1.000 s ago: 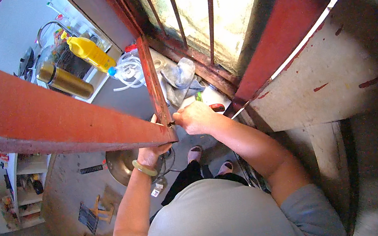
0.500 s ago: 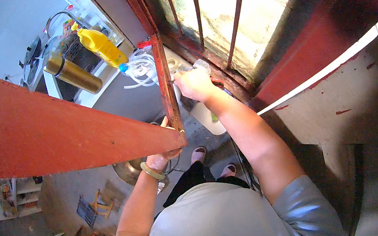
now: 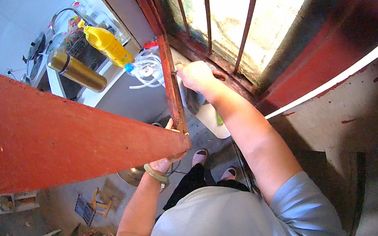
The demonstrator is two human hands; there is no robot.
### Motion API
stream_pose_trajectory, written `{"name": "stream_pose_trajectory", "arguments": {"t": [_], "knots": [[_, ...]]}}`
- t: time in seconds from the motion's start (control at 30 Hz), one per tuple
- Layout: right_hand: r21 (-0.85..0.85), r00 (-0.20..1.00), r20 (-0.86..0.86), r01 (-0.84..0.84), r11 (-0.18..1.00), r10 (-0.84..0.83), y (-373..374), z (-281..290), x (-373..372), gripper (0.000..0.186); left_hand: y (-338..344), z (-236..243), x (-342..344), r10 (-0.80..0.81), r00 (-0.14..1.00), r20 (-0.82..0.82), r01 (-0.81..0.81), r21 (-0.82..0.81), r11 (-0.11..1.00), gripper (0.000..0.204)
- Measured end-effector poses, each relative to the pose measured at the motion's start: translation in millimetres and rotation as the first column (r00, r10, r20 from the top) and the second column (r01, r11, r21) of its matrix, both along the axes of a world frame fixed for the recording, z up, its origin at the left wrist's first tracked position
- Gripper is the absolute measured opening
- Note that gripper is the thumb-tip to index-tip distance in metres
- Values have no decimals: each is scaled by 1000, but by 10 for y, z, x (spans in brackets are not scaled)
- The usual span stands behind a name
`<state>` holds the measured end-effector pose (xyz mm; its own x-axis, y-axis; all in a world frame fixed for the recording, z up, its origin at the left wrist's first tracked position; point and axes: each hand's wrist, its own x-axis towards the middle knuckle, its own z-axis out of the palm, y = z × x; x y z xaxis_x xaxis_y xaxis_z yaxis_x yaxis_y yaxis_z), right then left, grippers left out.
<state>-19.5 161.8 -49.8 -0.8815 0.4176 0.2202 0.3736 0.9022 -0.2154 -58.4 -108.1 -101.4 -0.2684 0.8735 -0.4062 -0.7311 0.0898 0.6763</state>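
Note:
A red-painted wooden panel slants across from the left, its narrow edge turned towards the barred window. My left hand, with a pale bangle at the wrist, grips the panel's lower corner; the thumb shows on one side and the fingers wrap underneath. My right hand is closed in a pinch right beside the narrow edge, by a small dark metal piece on it. What those fingertips hold is hidden. Below my right forearm lies a white board with something green on it.
Behind the panel, a yellow pump bottle, a gold flask and a coiled clear tube rest on the counter. Dark bars cross the bright window. A small folding stool and a metal basin are on the floor.
The whole view has shifted slightly. A clear plastic-looking thing beside my right hand no longer shows. My left hand keeps its grip on the panel's corner.

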Motion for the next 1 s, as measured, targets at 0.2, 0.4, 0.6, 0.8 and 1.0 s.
{"name": "stream_pose_trajectory", "arguments": {"t": [0.2,0.4,0.6,0.8,1.0], "knots": [[12,998,66,13,1000,-14,41,55,-73,18,-24,-143,-41,24,978,209,-37,57,998,40],[2,994,102,-29,1000,28,-68,97,33,15,50,45,12,40,966,254,-54,49,997,40],[144,985,-6,-167,975,170,-250,163,287,15,127,28,34,56,972,230,-60,13,998,32],[104,961,29,-275,956,274,-382,182,407,13,-12,-240,-106,-160,859,486,50,231,972,42],[28,956,-2,-292,956,292,-590,161,643,11,25,122,47,-63,951,-304,90,76,993,91]]}}
